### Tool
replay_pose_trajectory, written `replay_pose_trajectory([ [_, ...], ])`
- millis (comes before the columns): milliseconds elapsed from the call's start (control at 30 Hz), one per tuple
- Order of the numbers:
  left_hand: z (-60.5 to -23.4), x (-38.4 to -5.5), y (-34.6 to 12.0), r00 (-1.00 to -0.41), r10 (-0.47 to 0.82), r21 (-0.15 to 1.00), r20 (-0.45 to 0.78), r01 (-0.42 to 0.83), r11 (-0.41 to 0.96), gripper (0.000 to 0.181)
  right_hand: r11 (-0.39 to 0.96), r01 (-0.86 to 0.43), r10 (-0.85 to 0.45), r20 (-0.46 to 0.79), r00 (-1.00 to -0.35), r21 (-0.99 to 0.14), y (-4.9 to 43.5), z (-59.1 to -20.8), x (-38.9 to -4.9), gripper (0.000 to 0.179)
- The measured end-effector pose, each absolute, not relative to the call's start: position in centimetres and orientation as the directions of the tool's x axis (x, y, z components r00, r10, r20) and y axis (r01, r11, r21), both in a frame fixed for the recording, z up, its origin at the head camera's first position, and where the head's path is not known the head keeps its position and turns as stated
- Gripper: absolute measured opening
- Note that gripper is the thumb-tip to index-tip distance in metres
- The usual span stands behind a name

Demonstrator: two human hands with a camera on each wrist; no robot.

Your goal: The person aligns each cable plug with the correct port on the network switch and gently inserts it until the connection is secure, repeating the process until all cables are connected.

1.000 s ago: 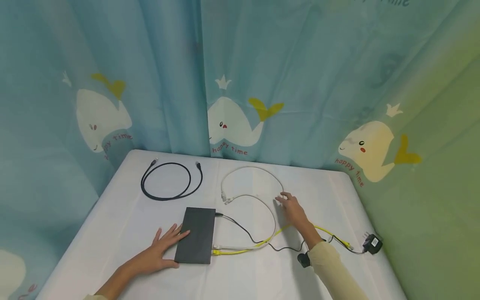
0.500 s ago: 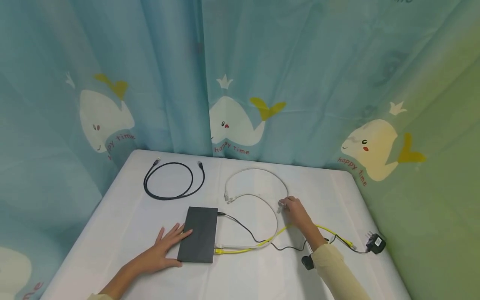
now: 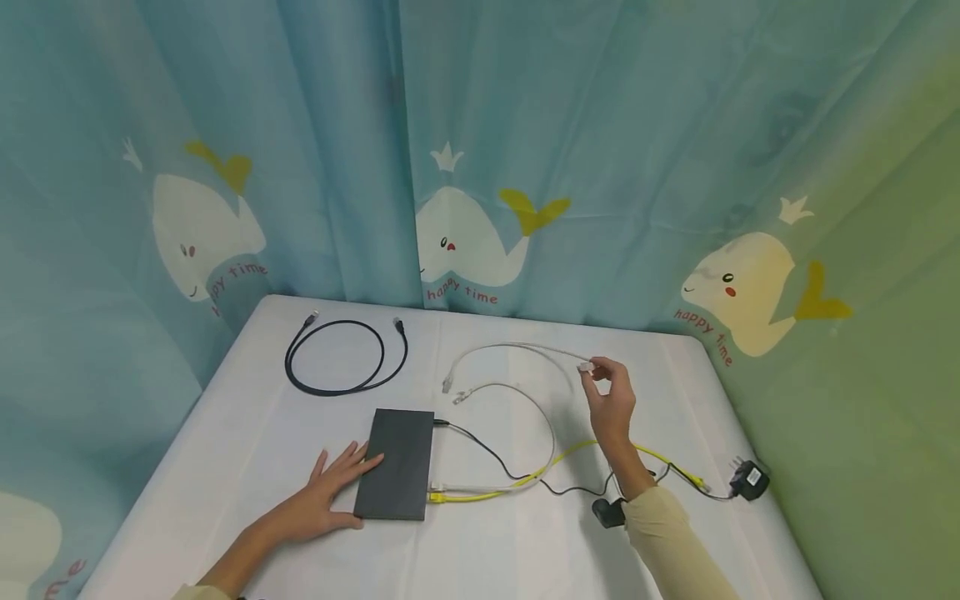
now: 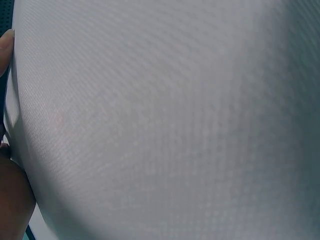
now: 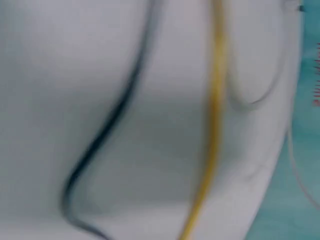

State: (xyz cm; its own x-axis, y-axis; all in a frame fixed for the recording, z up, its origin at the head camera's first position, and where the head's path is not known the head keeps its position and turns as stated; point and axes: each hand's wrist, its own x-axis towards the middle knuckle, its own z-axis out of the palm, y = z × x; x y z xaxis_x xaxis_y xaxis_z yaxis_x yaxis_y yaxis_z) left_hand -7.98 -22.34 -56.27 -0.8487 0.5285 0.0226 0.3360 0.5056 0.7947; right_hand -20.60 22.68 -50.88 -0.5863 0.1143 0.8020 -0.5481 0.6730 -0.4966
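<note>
My left hand (image 3: pixel 324 500) lies with spread fingers along the left edge of a flat dark grey network box (image 3: pixel 395 467), some fingertips on its top. In the left wrist view only bits of this hand (image 4: pixel 12 200) show at the left edge. Between thumb and fingertips, my right hand (image 3: pixel 611 408) pinches one plug of a loose white network cable (image 3: pixel 495 345), raised over the table. That cable's other plug (image 3: pixel 447 385) lies at the table's middle. A second white network cable (image 3: pixel 552 425) and a yellow network cable (image 3: pixel 480 498) run from the box's right side.
A coiled black network cable (image 3: pixel 384 358) lies at the back left. The box's thin black power cord (image 3: pixel 483 454) leads to a power adapter (image 3: pixel 750 480) near the right edge. In the right wrist view, the yellow cable and black cord cross the white table (image 5: pixel 45 150).
My right hand has taken hold of the loose white cable's plug and lifted it up and away, drawing that cable's end along. The left hand stays on the box.
</note>
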Motion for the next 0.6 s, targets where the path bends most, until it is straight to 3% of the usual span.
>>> replay_pose_trajectory([
  [133, -56.4, -8.0, -22.3, -0.853, 0.522, 0.79, 0.021, 0.334, 0.515, 0.086, 0.637, -0.557, 0.274, 0.832, -0.481, -0.532, 22.0, -49.2, -20.7, 0.026],
  [300, -56.5, -7.9, -22.2, -0.856, 0.517, 0.782, 0.026, 0.34, 0.522, 0.085, 0.645, -0.549, 0.37, 0.845, -0.385, -0.532, 21.7, -47.3, -20.8, 0.02],
  [600, -56.4, -8.0, -22.3, -0.856, 0.517, 0.787, 0.014, 0.328, 0.522, 0.086, 0.615, -0.587, 0.409, 0.849, -0.334, -0.527, 22.2, -45.6, -20.8, 0.017],
])
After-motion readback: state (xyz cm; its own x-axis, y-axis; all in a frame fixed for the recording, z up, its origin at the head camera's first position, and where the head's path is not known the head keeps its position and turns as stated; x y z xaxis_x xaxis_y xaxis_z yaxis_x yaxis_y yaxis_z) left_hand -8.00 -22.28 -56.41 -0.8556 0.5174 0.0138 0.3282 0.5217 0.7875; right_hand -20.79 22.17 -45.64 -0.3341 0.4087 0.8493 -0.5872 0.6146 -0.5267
